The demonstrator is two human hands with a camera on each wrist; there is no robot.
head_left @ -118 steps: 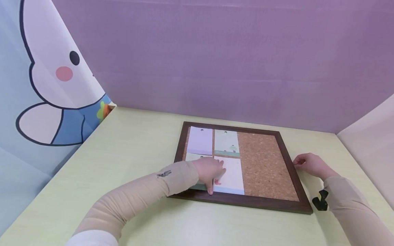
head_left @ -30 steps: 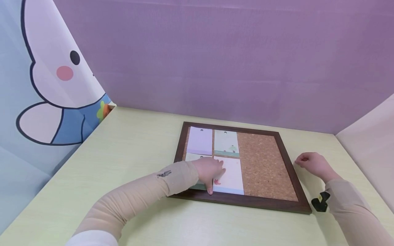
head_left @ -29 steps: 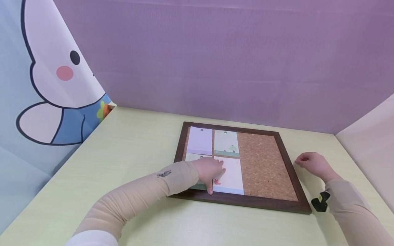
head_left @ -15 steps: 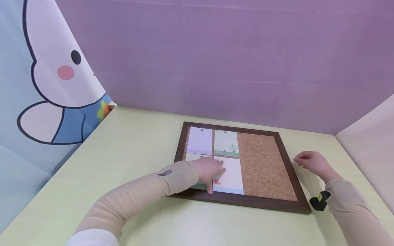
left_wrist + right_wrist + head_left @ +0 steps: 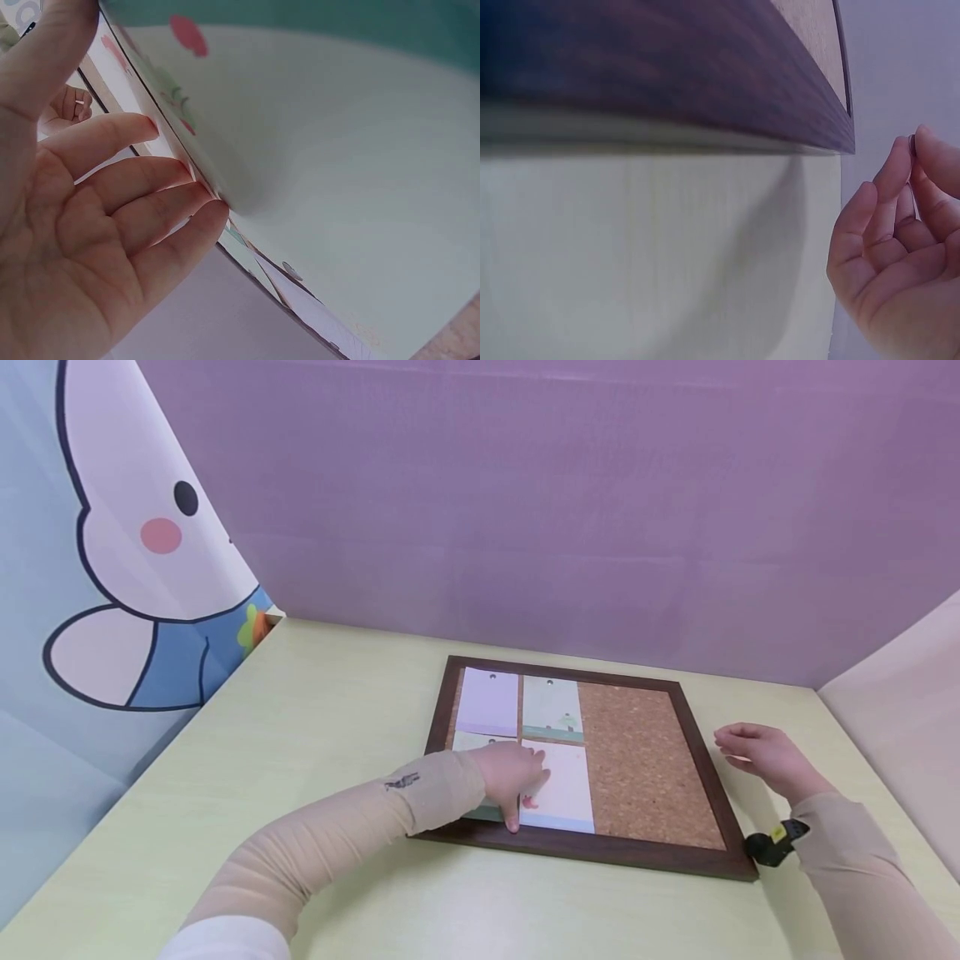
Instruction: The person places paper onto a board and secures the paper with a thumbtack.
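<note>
A cork board (image 5: 652,760) with a dark wooden frame lies flat on the table. Several paper cards cover its left part, some held by thumbtacks at the top. My left hand (image 5: 508,772) rests with fingers spread on the lower two cards, touching the pink-marked card (image 5: 566,785) and partly hiding the lower left card (image 5: 465,742). In the left wrist view its straight fingertips (image 5: 217,210) meet the paper. Just beyond the frame's right edge, my right hand (image 5: 765,760) is raised. Between its thumb and index finger it pinches a small thumbtack (image 5: 912,145), seen edge-on.
The purple card (image 5: 487,702) and green tree card (image 5: 551,706) are tacked along the board's top. Purple cloth (image 5: 555,527) hangs behind the pale table (image 5: 337,693), with a cartoon curtain (image 5: 112,568) at left. A black wrist camera (image 5: 776,843) sits near the frame's lower right corner.
My right hand has lifted slightly beside the frame and turned, its other fingers loosening. Its wrist camera has swung towards the board's corner. The left hand and the cards stay put.
</note>
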